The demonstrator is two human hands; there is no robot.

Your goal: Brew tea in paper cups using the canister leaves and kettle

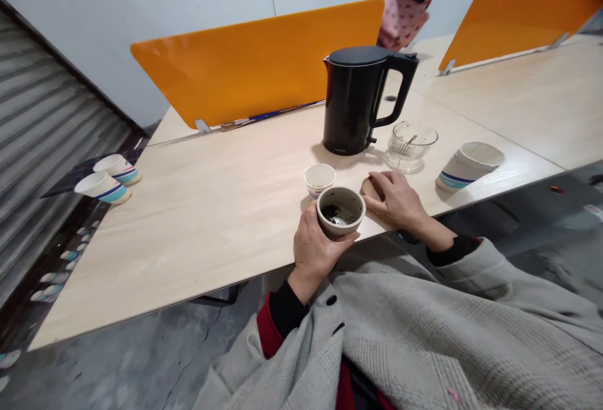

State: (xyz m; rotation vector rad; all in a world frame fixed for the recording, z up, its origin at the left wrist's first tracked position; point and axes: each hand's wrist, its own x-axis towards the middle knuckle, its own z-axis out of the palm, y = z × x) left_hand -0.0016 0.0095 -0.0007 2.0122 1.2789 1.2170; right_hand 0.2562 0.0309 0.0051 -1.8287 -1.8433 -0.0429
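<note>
Head camera: left hand clasps the stoneware cup, right hand grips a brown piece

And we're right at the near edge of the table (198,209), where the left hand (318,247) is clamped around a pale stoneware cup (348,201), fingers on one side, thumb on the other. Look inside: dark, wet-looking bits (332,213) gather on the bottom! Whether the cup's base touches wood, I can't tell.

Over to the right hand (398,199), closed on a round brown piece (370,190), fingers arched above it, thumb along the near side. The two hands are apart, side by side.

Just behind the stoneware cup stands a small paper cup (320,175). Beyond it rises the black kettle (348,105), handle to the right, and near that handle sits a clear glass bowl (399,151). Farther right, a blue-banded paper cup (455,171); way out left, two more paper cups (101,187) at the table's edge. Behind the orange divider (264,61), another person (405,17) in pink spots!
</note>
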